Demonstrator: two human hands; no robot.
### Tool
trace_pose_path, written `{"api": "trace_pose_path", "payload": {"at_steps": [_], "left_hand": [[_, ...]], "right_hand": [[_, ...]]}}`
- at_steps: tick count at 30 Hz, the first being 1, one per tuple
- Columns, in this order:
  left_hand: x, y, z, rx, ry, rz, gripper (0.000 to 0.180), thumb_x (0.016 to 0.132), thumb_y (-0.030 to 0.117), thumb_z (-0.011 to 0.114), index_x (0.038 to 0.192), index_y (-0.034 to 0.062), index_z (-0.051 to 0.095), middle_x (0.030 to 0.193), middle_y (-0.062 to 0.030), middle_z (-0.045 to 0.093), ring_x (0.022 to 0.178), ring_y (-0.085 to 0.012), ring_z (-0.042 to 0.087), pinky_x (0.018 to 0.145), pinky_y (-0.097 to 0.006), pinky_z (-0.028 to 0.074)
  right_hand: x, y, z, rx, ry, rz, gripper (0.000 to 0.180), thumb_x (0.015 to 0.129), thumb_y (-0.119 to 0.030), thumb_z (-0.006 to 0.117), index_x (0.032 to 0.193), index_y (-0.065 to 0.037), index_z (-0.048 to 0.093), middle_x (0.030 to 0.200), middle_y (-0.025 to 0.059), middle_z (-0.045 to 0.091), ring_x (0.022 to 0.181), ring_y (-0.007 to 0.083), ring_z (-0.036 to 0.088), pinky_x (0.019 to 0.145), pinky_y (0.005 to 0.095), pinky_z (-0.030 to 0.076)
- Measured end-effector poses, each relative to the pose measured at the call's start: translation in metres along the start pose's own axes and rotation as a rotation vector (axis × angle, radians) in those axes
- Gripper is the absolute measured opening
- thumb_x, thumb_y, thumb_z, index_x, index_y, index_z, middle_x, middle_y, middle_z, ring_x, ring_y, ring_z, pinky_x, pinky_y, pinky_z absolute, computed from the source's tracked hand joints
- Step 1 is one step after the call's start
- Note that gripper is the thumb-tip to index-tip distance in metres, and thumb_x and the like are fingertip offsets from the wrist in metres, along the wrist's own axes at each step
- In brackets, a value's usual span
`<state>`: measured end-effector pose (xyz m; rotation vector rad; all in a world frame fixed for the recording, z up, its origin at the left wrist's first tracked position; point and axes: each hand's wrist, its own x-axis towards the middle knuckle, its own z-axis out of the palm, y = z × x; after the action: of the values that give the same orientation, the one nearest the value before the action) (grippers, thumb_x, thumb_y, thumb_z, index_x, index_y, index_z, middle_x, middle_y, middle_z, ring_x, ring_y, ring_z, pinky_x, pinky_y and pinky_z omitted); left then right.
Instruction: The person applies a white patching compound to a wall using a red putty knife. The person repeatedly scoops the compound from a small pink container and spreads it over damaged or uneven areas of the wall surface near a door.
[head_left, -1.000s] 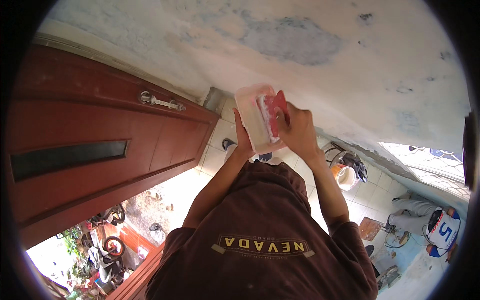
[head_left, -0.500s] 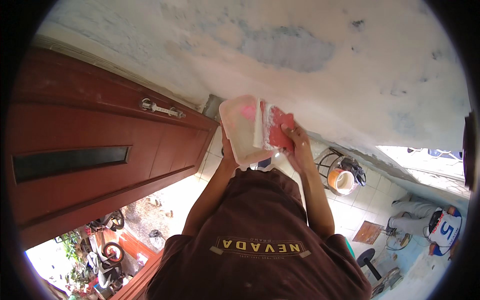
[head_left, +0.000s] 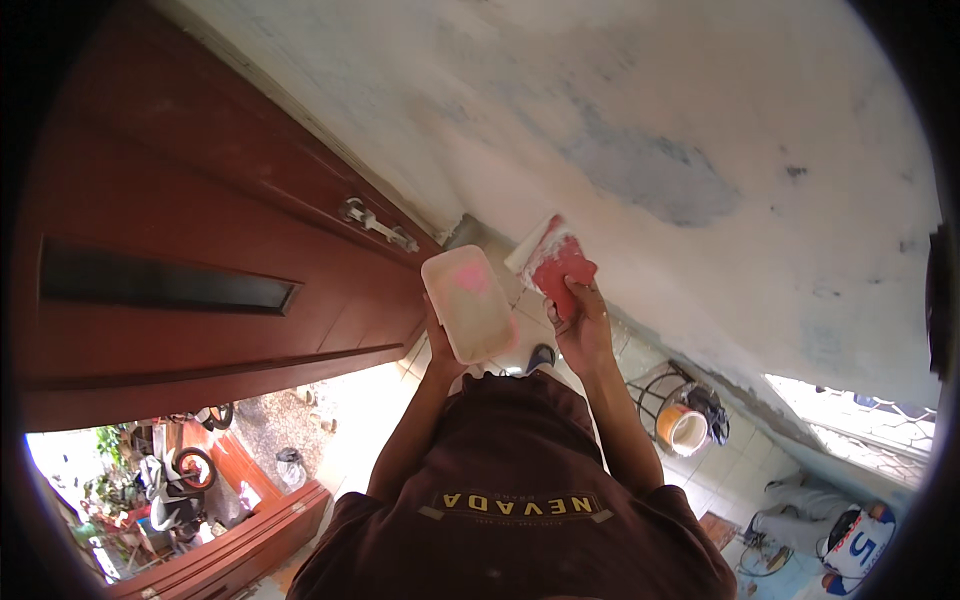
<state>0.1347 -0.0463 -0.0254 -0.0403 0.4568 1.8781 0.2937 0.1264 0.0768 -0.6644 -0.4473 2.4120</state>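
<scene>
My left hand point(head_left: 438, 340) grips a shallow rectangular plastic tub point(head_left: 480, 318) by its side. Pinkish residue lies at the tub's far end, and its inside looks pale. In my right hand point(head_left: 585, 325) is a red putty spreader point(head_left: 562, 262), held by its grip between thumb and fingers. White paste is smeared over the spreader, with a pale strip along its edge. The spreader is apart from the tub, to its right, and in front of a patchy plastered wall point(head_left: 650, 110). Whether it touches the wall I cannot tell.
A reddish-brown door point(head_left: 330, 290) with a metal handle point(head_left: 378, 224) stands at left. A round-framed stool point(head_left: 648, 400) bears an orange-and-white bucket point(head_left: 684, 430) and a black bag point(head_left: 712, 415). Another person point(head_left: 845, 535) is low at right. Motorbikes point(head_left: 180, 480) stand outside.
The spreader has come away from the tub's right rim and moved right, toward the wall. The tub has dropped slightly nearer to me. My view has turned, shifting the door and wall.
</scene>
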Motion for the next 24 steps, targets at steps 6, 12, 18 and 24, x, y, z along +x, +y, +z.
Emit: {"api": "trace_pose_path", "payload": {"at_steps": [6, 12, 18, 24], "left_hand": [[0.010, 0.052, 0.013, 0.073, -0.029, 0.075, 0.082, 0.098, 0.074, 0.036, 0.156, 0.0157, 0.034, 0.149, -0.0090, 0.050, 0.134, -0.0326, 0.053, 0.110, -0.059, 0.045], [0.031, 0.080, -0.134, -0.097, -0.053, -0.016, 0.081, 0.096, 0.070, 0.047, 0.156, 0.0167, 0.035, 0.152, -0.0085, 0.047, 0.140, -0.0333, 0.047, 0.114, -0.060, 0.040], [0.050, 0.117, -0.064, -0.078, -0.097, -0.100, 0.067, 0.103, 0.063, 0.039, 0.148, 0.0139, 0.045, 0.138, -0.0094, 0.059, 0.125, -0.0300, 0.060, 0.104, -0.052, 0.051], [0.054, 0.157, -0.015, 0.022, -0.193, -0.240, 0.068, 0.104, 0.064, 0.036, 0.150, 0.0142, 0.044, 0.139, -0.0095, 0.058, 0.125, -0.0290, 0.061, 0.104, -0.051, 0.053]], "right_hand": [[0.043, 0.010, 0.099, -0.144, 0.021, -0.135, 0.030, 0.098, -0.026, 0.063, 0.119, -0.005, 0.058, 0.105, 0.0098, 0.069, 0.090, 0.0186, 0.069, 0.076, 0.0322, 0.059], [0.153, 0.057, 0.145, -0.043, -0.129, -0.034, 0.037, 0.100, -0.024, 0.051, 0.119, 0.006, 0.057, 0.108, 0.0160, 0.068, 0.091, 0.0219, 0.067, 0.079, 0.0302, 0.060], [0.286, 0.040, 0.177, 0.284, -0.196, -0.098, 0.038, 0.098, -0.009, 0.041, 0.121, 0.016, 0.056, 0.112, 0.0214, 0.065, 0.094, 0.0235, 0.066, 0.076, 0.0260, 0.060], [0.202, -0.044, 0.334, 0.239, -0.377, -0.437, 0.031, 0.099, -0.002, 0.039, 0.119, 0.018, 0.053, 0.119, 0.0228, 0.059, 0.101, 0.0240, 0.061, 0.082, 0.0276, 0.059]]}}
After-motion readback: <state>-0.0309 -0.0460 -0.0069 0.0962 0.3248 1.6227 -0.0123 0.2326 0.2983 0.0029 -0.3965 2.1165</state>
